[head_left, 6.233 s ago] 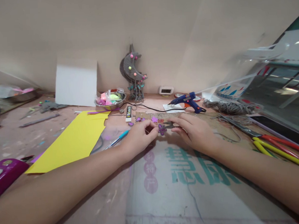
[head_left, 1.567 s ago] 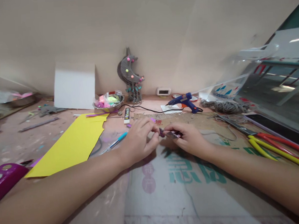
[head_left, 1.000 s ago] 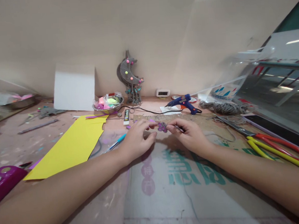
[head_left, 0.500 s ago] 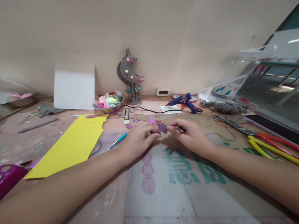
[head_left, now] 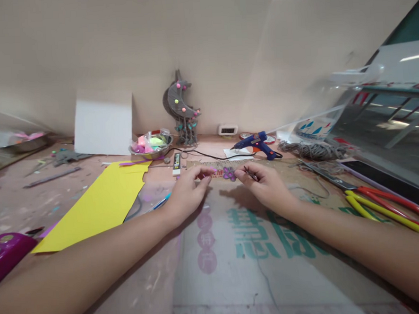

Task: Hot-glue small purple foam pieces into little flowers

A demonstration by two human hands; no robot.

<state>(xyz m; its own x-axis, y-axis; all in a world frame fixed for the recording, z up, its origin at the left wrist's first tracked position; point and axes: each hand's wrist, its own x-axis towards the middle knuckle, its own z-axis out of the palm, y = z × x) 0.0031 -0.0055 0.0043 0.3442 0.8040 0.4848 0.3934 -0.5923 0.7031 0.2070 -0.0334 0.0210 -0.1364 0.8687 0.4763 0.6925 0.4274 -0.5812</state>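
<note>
The right hand (head_left: 268,187) is pinched shut, thumb and forefinger clamped on a thin dark tool (head_left: 250,173) (too small to tell what kind). The tool slants, its far end towards the flower (head_left: 228,173) and its near end back into the hand. The flower, small and purple, lies flat on the cardboard (head_left: 284,170) just left of that forefinger. It is roughly round, so no long axis or heading can be made out. Left of the flower, the left hand (head_left: 187,192) rests with fingers drawn together and reaching towards it. A pink scrap shows at the fingertips, but whether they grip it I cannot tell. Further left of the flower a pen (head_left: 161,202) lies slantwise, and beyond it a yellow sheet (head_left: 102,201). Behind and to the left of the flower stands a metal bowl (head_left: 151,154) holding pink, green and yellow bits and some clear plastic. Straight behind the flower a moon ornament (head_left: 181,102) leans at the wall. Behind and to the right of the flower a blue glue gun (head_left: 256,142) lies on its side, nozzle to the left, with grey twine (head_left: 312,150) further right.
</note>
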